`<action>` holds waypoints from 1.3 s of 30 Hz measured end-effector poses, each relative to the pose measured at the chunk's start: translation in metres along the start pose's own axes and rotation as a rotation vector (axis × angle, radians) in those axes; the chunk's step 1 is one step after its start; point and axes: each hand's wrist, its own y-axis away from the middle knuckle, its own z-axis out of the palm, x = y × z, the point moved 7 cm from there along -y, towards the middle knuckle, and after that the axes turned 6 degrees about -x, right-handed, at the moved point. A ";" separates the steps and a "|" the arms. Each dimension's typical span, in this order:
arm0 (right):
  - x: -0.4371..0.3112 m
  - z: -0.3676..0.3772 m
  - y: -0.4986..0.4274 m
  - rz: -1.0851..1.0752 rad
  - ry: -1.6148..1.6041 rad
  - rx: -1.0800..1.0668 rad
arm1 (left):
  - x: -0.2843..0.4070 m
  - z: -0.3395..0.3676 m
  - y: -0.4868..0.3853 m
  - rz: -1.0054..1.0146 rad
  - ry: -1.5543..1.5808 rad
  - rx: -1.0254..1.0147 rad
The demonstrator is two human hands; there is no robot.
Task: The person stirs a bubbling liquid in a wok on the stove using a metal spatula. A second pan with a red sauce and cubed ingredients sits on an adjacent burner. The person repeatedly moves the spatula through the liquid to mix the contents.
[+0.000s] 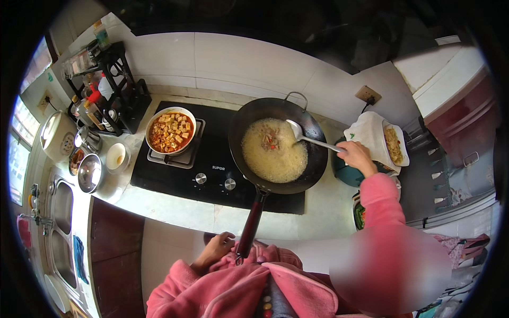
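Observation:
My right hand grips the handle of a metal wok spatula. Its blade rests in the upper right part of the broth in a dark wok. Pale, foamy liquid fills the bottom, with a small heap of meat pieces and red chili bits in it. The wok's dark red handle points toward my body. Left of that handle, my left hand hangs in front of me, fingers loosely bent and holding nothing visible.
A bowl of tofu cubes in red sauce stands on the left burner of the black gas hob. Bottles fill a black rack. Bowls stand near the double sink. At right are a plate of food and a dark green pot.

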 end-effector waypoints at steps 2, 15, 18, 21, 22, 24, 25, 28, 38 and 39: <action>-0.009 0.019 -0.013 -0.023 -0.114 0.004 | 0.015 -0.001 0.004 -0.021 -0.013 0.009; -0.004 -0.046 0.036 -0.079 0.093 0.122 | 0.006 -0.004 0.005 -0.005 -0.031 0.047; 0.006 -0.052 0.034 -0.029 0.134 -0.006 | 0.002 -0.002 0.002 -0.001 0.011 0.032; 0.030 -0.026 0.019 0.008 -0.084 -0.178 | 0.000 -0.002 0.000 0.005 0.005 0.021; 0.040 -0.005 0.008 0.034 -0.242 -0.264 | 0.001 -0.002 0.000 0.010 0.014 0.015; 0.044 0.033 -0.006 0.048 -0.493 -0.345 | 0.005 -0.003 0.000 0.021 0.032 0.000; 0.046 0.053 -0.014 -0.016 -0.500 -0.307 | 0.010 -0.004 -0.001 0.015 0.021 -0.011; 0.006 0.057 -0.003 -0.072 -0.380 -0.035 | 0.015 -0.006 0.006 -0.014 0.017 -0.014; -0.029 -0.032 0.070 -0.024 -0.036 0.144 | 0.022 -0.010 0.008 -0.031 -0.036 -0.078; -0.026 -0.039 0.075 0.000 0.005 0.116 | 0.026 -0.010 0.009 -0.025 -0.060 -0.083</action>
